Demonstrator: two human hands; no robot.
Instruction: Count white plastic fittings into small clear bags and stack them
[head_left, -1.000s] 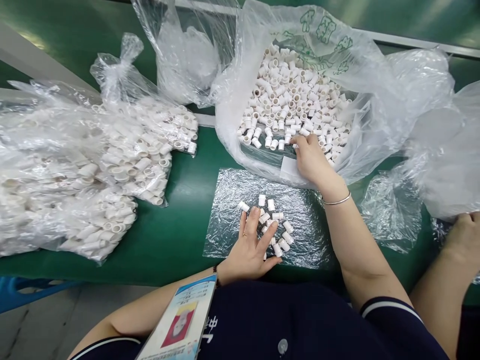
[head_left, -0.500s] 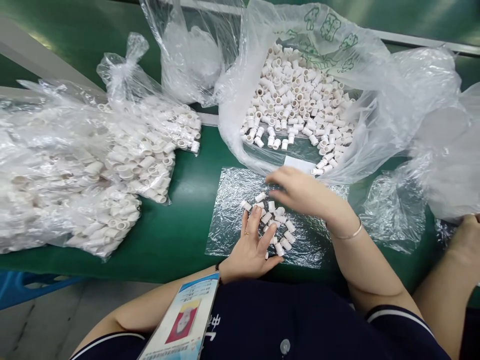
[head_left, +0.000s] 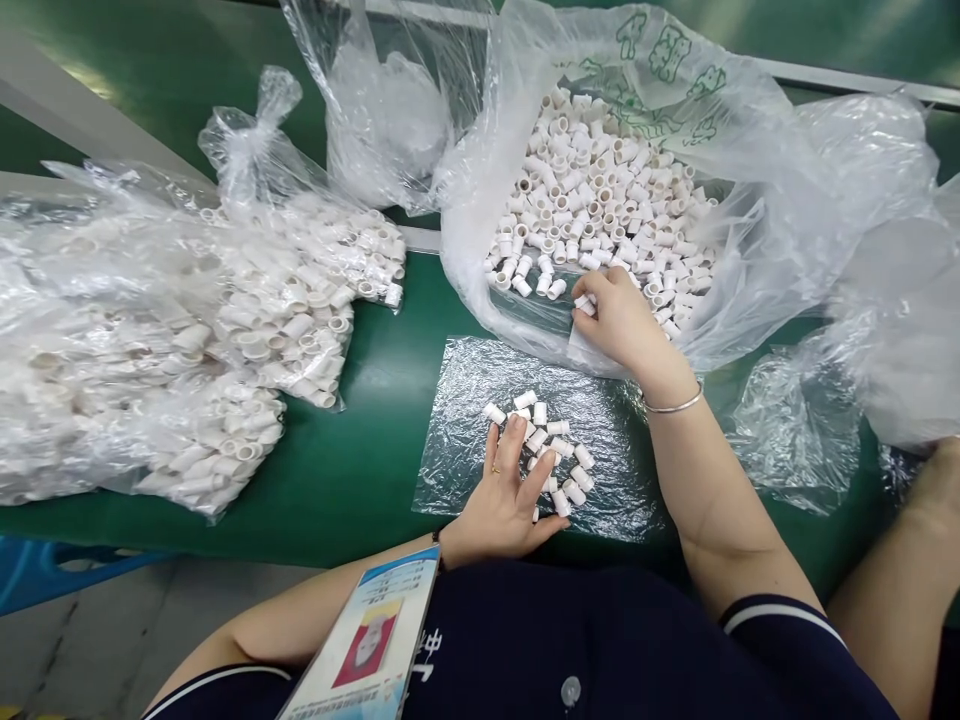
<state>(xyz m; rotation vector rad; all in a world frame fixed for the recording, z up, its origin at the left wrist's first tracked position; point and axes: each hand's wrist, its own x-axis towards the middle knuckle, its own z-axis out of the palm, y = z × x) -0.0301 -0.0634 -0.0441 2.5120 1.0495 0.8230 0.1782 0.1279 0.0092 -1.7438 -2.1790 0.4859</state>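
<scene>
My left hand (head_left: 508, 492) lies with spread fingers over a small group of white pipe fittings (head_left: 561, 450). They rest on a clear plastic bag (head_left: 450, 440) laid flat on the green table (head_left: 382, 370). My right hand (head_left: 621, 318) reaches to the mouth of a large open plastic bag (head_left: 480, 300). Its thumb and fingers are closed around white pipe fittings (head_left: 586, 304), partly hidden by the hand; I cannot tell how many. A heap of the same fittings (head_left: 592, 190) fills the large bag behind it.
Tied clear bags (head_left: 225, 300) full of white fittings are piled on the left. Crumpled clear plastic (head_left: 390, 110) lies at the back, and another crumpled bag (head_left: 795, 430) on the right. Another person's arm (head_left: 900, 560) is at the right edge. A blue stool (head_left: 60, 575) stands at lower left.
My right hand has moved from above the flat bag, away from me, to the large bag's mouth and closed on fittings there. My left hand stays in place.
</scene>
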